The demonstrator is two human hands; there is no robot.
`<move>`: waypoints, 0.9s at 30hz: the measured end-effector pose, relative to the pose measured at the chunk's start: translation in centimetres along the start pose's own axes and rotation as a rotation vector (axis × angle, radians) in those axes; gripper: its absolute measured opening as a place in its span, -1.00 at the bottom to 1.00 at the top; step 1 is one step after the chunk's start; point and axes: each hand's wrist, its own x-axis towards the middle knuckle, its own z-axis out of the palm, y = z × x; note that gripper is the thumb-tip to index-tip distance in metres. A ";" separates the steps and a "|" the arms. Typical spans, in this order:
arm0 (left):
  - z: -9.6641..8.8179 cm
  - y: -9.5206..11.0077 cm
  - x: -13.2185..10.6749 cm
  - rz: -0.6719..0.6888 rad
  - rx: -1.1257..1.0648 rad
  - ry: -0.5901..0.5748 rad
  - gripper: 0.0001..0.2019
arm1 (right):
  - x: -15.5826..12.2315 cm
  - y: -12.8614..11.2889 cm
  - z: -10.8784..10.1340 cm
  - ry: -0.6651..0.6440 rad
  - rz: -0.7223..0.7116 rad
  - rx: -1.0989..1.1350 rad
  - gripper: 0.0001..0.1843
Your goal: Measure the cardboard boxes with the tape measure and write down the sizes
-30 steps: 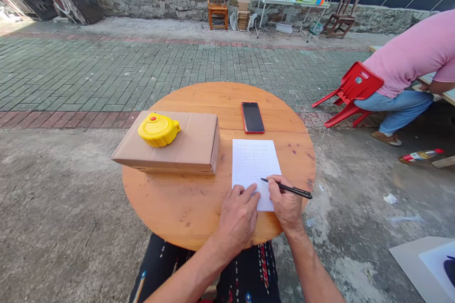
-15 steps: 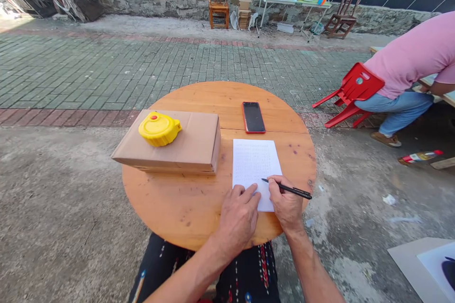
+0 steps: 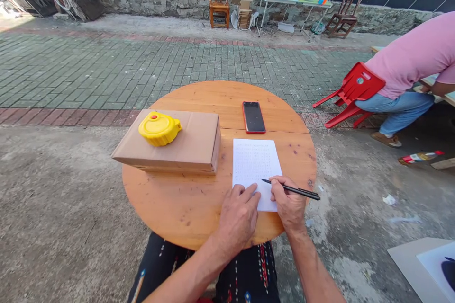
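Paper point(image 3: 254, 161) under left hand point(image 3: 240, 210) (bare tabletop point(image 3: 185, 201) leftward), inside rim point(image 3: 314, 165)

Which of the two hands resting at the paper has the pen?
The right hand: its fingers grip the black pen. The left hand holds no pen; its fingers lie on the paper.
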 end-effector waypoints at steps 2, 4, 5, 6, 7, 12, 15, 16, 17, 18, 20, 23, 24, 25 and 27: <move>0.0 0.0 0.0 0.000 0.001 0.006 -0.74 | 0.1 -0.1 -0.1 0.057 0.020 0.067 -0.76; 0.0 0.0 -0.1 0.005 0.003 0.011 -0.74 | 0.2 -0.3 -0.2 0.117 0.020 0.088 -0.75; 0.0 0.0 -0.1 0.008 0.003 0.012 -0.75 | 0.2 -0.3 -0.2 0.138 0.020 0.089 -0.75; 0.0 0.0 -0.1 0.012 0.003 0.014 -0.75 | 0.3 -0.4 -0.2 0.150 0.021 0.090 -0.73; 0.0 0.0 -0.1 0.013 0.002 0.017 -0.75 | 0.4 -0.5 -0.2 0.152 0.018 0.087 -0.72; 0.0 0.0 -0.1 0.013 -0.006 0.053 -0.76 | 0.8 -0.4 -0.2 0.165 -0.057 -0.014 -0.66; -0.2 0.1 -0.2 0.010 -0.024 0.064 -0.79 | 0.9 0.4 -0.1 0.179 -0.061 -0.017 -0.64; -0.2 0.1 -0.2 0.008 -0.032 0.065 -0.79 | 0.9 0.8 0.0 0.181 -0.061 0.000 -0.63; -0.2 0.2 -0.2 0.006 -0.039 0.066 -0.80 | 1.0 1.3 0.2 0.179 -0.069 0.020 -0.63; -0.2 0.2 -0.2 0.003 -0.043 0.067 -0.80 | 1.0 1.7 0.3 0.174 -0.087 0.035 -0.62; -0.2 0.2 -0.1 -0.001 -0.045 0.067 -0.81 | 1.0 2.5 0.6 0.163 -0.144 0.042 -0.63; -0.2 0.2 -0.1 -0.007 -0.036 0.070 -0.82 | 1.0 2.9 0.6 0.153 -0.237 -0.016 -0.64; -0.2 0.2 -0.1 -0.007 -0.032 0.074 -0.82 | 1.1 2.9 0.3 0.139 -0.273 -0.058 -0.63; -0.2 0.2 -0.2 -0.006 -0.027 0.081 -0.82 | 1.2 2.8 0.0 0.110 -0.316 -0.114 -0.62; -0.2 0.2 -0.2 0.001 -0.021 0.094 -0.81 | 1.7 2.4 -1.2 0.019 -0.420 -0.295 -0.58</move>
